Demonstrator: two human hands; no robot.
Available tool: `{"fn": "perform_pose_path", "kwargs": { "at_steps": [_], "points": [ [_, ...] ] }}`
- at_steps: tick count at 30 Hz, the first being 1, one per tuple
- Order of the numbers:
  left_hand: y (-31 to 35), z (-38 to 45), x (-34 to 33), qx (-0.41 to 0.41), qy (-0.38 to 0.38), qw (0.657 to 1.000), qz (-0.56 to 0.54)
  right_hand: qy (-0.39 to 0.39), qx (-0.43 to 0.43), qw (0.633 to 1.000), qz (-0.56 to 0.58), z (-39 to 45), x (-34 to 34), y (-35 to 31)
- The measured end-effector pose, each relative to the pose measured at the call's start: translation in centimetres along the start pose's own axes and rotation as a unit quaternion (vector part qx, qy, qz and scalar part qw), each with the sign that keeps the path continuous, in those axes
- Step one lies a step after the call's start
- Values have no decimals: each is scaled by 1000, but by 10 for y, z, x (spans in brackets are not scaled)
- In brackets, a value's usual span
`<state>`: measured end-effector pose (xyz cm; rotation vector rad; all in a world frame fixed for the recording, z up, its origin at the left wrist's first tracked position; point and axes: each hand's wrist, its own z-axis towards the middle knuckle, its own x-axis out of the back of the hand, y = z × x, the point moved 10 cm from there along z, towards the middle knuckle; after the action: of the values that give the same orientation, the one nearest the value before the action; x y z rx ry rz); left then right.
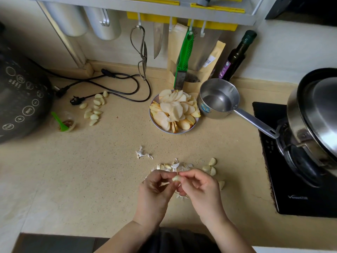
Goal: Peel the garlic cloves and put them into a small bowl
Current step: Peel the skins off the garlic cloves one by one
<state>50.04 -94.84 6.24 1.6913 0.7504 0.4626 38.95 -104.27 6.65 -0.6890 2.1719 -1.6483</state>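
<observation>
I hold one garlic clove (176, 178) between both hands, just above the near middle of the bench (102, 172). My left hand (156, 189) curls its fingers round the clove's left end, and my right hand (198, 187) pinches its right end. Papery skins (173, 166) lie on the bench just beyond my fingers, with a few peeled cloves (210, 167) to their right. A second heap of peeled cloves (94, 108) sits far left, near the black cables (116, 77). A plate of sliced fruit (174, 111) stands farther off, a small steel saucepan (218, 98) just to its right.

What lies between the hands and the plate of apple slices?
Head view: garlic skins lie just beyond the hands; up to the plate, bare counter.
</observation>
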Motion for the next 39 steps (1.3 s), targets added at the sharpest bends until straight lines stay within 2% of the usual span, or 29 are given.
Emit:
{"fn": "perform_pose_path", "kwargs": {
  "at_steps": [4, 9, 12, 15, 21, 24, 29, 39],
  "points": [
    [1, 0, -4, 20, -11, 999, -47, -2, 3, 1000, -16, 0, 4, 1],
    [-8, 0, -5, 62, -1, 990, -129, 2, 13, 1000, 28, -5, 7, -1],
    [-7, 0, -7, 66, -14, 988, -137, -14, 25, 999, 30, -6, 4, -6],
    [-12, -3, -10, 85, -34, 984, -154, 6, 38, 999, 8, -4, 9, -9],
    [-21, -5, -10, 133, -25, 970, -201, 2, 54, 999, 0, -3, 9, -13],
    [-15, -4, -12, 111, -38, 979, -169, 1, 37, 999, 12, -3, 7, -10],
    [-8, -2, -8, 86, -15, 986, -143, -23, -2, 1000, -8, -2, 0, -2],
    [-12, -4, -10, 112, -17, 982, -148, -28, 4, 999, -18, -2, 3, -4]
  ]
}}
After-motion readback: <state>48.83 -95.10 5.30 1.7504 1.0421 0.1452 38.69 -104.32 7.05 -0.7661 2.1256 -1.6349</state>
